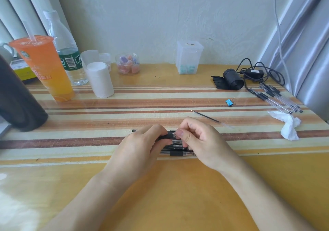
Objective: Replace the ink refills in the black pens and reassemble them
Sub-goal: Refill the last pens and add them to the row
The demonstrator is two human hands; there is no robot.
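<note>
Both hands meet over a black pen held just above the table's middle. My left hand grips its black grip section from the left. My right hand pinches the clear barrel end between thumb and fingers. Under the hands lies a row of several more black pens, partly hidden. A loose thin ink refill lies on the striped mat to the right. A bundle of several clear pens with black caps rests at the far right.
An orange drink cup, water bottle, paper roll and dark object stand at left. At the back are a candy jar and plastic box. Right: black bag roll, cable, blue clip, crumpled tissue.
</note>
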